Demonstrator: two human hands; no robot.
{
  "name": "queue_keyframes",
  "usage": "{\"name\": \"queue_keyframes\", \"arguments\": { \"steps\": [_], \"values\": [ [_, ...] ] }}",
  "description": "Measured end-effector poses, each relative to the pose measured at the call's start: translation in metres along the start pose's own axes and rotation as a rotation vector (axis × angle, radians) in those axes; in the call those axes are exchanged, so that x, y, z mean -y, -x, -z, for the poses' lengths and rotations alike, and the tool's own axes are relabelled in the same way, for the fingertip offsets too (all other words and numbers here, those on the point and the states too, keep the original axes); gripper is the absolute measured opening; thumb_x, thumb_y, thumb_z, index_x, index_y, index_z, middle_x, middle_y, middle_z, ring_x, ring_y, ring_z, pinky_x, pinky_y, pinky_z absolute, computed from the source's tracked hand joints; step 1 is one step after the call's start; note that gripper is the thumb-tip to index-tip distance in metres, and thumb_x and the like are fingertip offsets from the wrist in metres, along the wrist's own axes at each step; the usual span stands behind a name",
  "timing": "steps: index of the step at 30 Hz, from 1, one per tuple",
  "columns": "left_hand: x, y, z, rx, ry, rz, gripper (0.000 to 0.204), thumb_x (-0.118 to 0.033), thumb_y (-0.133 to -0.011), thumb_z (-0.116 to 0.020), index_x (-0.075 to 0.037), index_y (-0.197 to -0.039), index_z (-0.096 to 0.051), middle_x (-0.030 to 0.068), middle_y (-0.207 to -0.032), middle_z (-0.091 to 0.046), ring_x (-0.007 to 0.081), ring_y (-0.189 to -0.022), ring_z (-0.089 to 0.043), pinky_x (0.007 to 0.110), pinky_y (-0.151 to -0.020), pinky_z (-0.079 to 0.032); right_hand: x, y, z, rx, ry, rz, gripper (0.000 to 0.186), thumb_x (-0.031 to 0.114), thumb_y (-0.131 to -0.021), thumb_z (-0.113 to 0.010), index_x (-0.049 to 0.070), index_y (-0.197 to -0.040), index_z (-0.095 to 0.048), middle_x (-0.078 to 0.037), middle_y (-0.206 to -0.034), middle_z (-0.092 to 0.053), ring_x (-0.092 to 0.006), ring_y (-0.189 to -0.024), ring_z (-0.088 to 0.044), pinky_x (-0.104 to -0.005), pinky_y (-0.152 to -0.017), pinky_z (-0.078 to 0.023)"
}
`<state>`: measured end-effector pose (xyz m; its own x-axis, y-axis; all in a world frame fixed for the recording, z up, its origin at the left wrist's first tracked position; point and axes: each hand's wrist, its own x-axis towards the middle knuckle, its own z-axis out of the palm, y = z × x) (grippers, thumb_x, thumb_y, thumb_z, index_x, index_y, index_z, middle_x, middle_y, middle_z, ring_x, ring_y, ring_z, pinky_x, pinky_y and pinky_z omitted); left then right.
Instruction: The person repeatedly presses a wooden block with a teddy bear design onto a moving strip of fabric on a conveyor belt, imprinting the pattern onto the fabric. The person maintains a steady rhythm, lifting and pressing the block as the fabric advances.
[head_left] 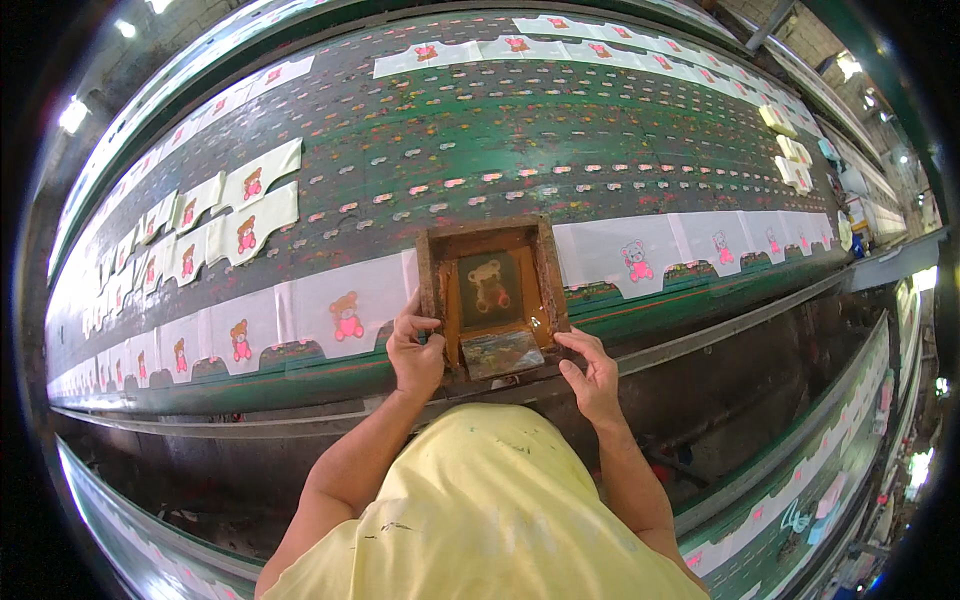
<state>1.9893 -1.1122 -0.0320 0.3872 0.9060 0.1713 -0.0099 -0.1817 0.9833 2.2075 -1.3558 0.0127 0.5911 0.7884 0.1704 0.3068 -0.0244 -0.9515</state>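
A square wooden screen frame [546,270] lies over a row of white fabric pieces [595,240] on the long green table. Its mesh shows a bear shape [486,285] amid brown ink. A smeared squeegee or block [500,353] rests along the near inside edge. My left hand [415,355] grips the frame's left side with curled fingers, and my right hand [590,368] holds its near right corner. Pink-and-brown bear prints [347,316] show on pieces to the left; pink-and-pale bears [637,261] show on those to the right.
Cream cut pieces with bear prints [250,225] lie at the back left, small pale stacks [790,150] at the far right, more printed rows [480,55] along the far side. A metal rail [690,335] runs along the near edge; another table [760,510] stands behind me to the right.
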Motion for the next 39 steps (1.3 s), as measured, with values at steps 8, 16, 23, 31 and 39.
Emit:
{"name": "queue_keyframes", "arguments": {
  "steps": [8,16,23,31,39],
  "values": [
    [-0.013,-0.002,-0.017,-0.039,0.173,0.265,0.025,0.023,-0.081,-0.061,0.001,-0.093,-0.063,0.0282,-0.172,-0.057,0.0281,-0.153,-0.062,0.037,-0.123,-0.048,-0.018,-0.008,0.04,0.139,-0.099,0.026,0.04,0.013,-0.105,-0.081,-0.003,-0.141,-0.077,-0.016,-0.148,-0.073,-0.034,-0.151,-0.057,-0.0485,-0.13,-0.041],
    [-0.002,-0.001,-0.016,-0.056,0.2,0.203,0.021,0.02,-0.079,-0.062,0.001,-0.088,-0.066,0.0244,-0.165,-0.066,0.0146,-0.127,-0.069,0.027,-0.102,-0.051,0.002,-0.032,0.042,0.033,0.153,0.25,0.03,0.006,-0.098,-0.082,0.004,-0.128,-0.079,-0.015,-0.131,-0.08,-0.0383,-0.129,-0.072,-0.049,-0.113,-0.055],
    [0.003,-0.001,-0.015,-0.064,0.074,0.222,0.014,0.014,-0.079,-0.066,0.001,-0.085,-0.066,0.0199,-0.158,-0.072,0.0063,-0.089,-0.058,0.026,-0.08,-0.047,0.034,-0.046,0.025,0.344,0.297,0.487,0.038,0.011,-0.088,-0.091,0.007,-0.124,-0.08,-0.012,-0.128,-0.078,-0.0367,-0.126,-0.071,-0.0504,-0.108,-0.058],
    [-0.002,-0.001,-0.01,-0.025,-0.039,0.217,0.013,0.012,-0.079,-0.068,0.002,-0.084,-0.064,0.0218,-0.158,-0.072,0.0127,-0.107,-0.068,0.03,-0.093,-0.053,0.028,-0.058,-0.009,0.435,0.477,0.614,0.034,0.012,-0.094,-0.075,0.007,-0.127,-0.079,-0.01,-0.121,-0.074,-0.0332,-0.119,-0.069,-0.0497,-0.104,-0.056],
    [-0.007,0.0,-0.015,0.01,-0.027,0.213,0.015,0.013,-0.088,-0.069,0.003,-0.099,-0.068,0.0229,-0.165,-0.066,0.0214,-0.136,-0.069,0.034,-0.111,-0.053,0.051,-0.084,-0.022,0.549,0.646,0.537,0.028,0.006,-0.095,-0.067,0.006,-0.12,-0.079,-0.012,-0.111,-0.078,-0.0349,-0.109,-0.073,-0.0479,-0.098,-0.058]
  ]
}}
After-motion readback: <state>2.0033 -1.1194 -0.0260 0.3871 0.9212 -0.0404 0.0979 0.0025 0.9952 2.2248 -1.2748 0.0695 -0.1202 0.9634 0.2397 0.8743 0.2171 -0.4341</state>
